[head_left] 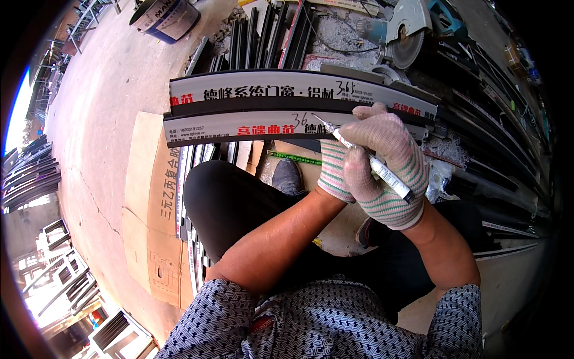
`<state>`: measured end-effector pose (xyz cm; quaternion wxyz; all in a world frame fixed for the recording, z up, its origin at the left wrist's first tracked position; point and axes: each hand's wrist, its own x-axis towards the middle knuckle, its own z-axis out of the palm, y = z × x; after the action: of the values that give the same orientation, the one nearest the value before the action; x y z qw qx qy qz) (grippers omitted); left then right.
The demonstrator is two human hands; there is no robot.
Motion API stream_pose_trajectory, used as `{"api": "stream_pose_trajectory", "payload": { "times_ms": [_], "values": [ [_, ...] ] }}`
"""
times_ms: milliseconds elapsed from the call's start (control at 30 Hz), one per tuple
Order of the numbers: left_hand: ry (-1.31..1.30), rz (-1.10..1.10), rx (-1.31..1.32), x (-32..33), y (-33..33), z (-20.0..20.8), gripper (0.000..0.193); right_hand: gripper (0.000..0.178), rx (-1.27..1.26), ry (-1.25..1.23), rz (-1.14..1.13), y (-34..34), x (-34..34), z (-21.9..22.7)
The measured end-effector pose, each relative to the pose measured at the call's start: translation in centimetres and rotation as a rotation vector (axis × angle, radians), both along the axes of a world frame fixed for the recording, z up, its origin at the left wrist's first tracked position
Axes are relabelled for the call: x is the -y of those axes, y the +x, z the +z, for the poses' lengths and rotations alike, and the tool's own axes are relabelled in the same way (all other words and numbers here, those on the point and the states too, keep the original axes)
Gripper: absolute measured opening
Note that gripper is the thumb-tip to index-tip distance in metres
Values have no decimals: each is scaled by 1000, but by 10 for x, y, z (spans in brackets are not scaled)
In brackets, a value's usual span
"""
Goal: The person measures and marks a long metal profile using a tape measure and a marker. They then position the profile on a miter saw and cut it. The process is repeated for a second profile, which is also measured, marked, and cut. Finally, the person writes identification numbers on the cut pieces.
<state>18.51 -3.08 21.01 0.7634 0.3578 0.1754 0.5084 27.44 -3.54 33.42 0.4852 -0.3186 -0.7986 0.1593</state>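
Two long aluminium profiles, a near one (215, 127) and a far one (257, 84), lie side by side across in front of me. Both are dark-edged with a printed white protective film, and handwritten pen marks show on each. My right hand (391, 161), in a striped knitted glove, is closed around a white marker pen (390, 178). The pen's tip points at the near profile, beside the handwriting. My left hand (335, 170), gloved alike, is partly behind the right one, at the near profile's front edge. Its fingers are mostly hidden.
A circular saw (409, 45) with a toothed blade stands at the far right, by scattered metal shavings. More dark profiles (257, 39) lie beyond. Flattened cardboard (149, 239) is on the floor at left, a bucket (167, 21) farther off. A green tape measure (293, 157) stretches near my shoe.
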Motion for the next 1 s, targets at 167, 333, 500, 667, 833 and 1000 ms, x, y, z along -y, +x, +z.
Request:
{"api": "stream_pose_trajectory", "payload": {
  "times_ms": [167, 333, 500, 667, 833, 1000],
  "values": [
    [0, 5, -10, -1, -5, -2, 47, 19, 26, -1, -12, -4, -1, 0],
    [4, 0, -1, 0, -4, -2, 47, 19, 12, -28, 16, -1, 1, 2],
    [8, -4, 7, -1, -5, -4, 47, 19, -6, -4, 38, -3, -1, 1],
    [18, -12, 51, -2, -4, -11, 47, 19, -5, -47, 28, 0, 0, 2],
    [-27, -27, 281, -4, 3, -21, 47, 19, 13, -16, -6, 0, 0, 1],
    [492, 121, -843, -7, -13, -17, 47, 22, -9, 27, 10, 6, 0, 2]
  ]
}}
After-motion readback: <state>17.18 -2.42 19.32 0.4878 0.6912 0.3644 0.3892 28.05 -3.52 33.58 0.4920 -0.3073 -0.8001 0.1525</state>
